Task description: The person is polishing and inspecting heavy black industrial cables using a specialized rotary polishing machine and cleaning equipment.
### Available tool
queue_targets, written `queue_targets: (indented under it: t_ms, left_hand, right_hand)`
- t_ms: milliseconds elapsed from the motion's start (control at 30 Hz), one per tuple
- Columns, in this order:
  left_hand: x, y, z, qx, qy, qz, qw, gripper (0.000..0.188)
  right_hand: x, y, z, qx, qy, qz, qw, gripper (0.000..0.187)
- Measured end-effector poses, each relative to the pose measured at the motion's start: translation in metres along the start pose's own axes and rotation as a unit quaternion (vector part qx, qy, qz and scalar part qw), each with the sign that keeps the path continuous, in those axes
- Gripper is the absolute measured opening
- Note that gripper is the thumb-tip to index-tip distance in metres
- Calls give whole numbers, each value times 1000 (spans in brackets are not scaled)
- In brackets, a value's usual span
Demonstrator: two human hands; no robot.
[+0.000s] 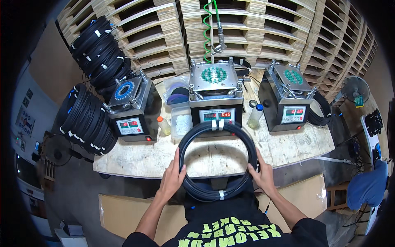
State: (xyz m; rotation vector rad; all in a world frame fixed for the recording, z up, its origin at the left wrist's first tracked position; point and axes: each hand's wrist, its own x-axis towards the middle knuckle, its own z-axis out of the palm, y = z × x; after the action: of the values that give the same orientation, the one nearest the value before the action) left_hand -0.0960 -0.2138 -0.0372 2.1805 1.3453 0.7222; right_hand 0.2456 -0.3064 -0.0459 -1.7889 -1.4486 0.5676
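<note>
A coil of black cable [202, 192] stands tilted over the table's front edge, bound with white ties at its top and bottom. My left hand [173, 177] grips the coil's left side, thumb on the inner edge and fingers round the outside. On the opposite side my right hand [262, 175] holds it the same way. Just beyond the coil is the middle polishing machine [216, 101], a black box with a metal top plate and green fittings. The coil's upper part covers some of that machine's lit front panel.
Similar machines stand at left [135, 105] and right [286, 101] on the wooden table [296, 144]. Between them are an orange-capped bottle [164, 126], a blue-capped bottle [255, 118] and a clear box [181, 123]. Stacked cable coils [84, 121] lie left. A person in blue [366, 185] sits far right.
</note>
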Motion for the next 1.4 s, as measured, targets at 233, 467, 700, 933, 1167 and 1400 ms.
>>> queue_targets:
  t_ms: [233,467,700,933,1167,1400]
  left_hand:
    - [-20,-48,40,53,-106,-55,991,76]
    - [-7,-50,45,120,-123,-61,983,78]
    - [14,-50,13,150,-267,-174,936,93]
    - [101,-73,-45,145,-265,-77,950,66]
    - [259,-12,-77,-219,-22,-9,975,35]
    - [327,3,-38,-111,-77,-2,991,48]
  right_hand:
    - [-6,53,39,-64,-88,39,993,71]
    - [12,45,41,-216,-136,6,967,71]
    - [30,47,21,-211,-171,63,960,81]
    - [111,106,-17,-188,-212,8,959,63]
    - [264,-31,-63,39,-168,-67,983,35]
    - [385,-61,-5,102,-128,1,986,41]
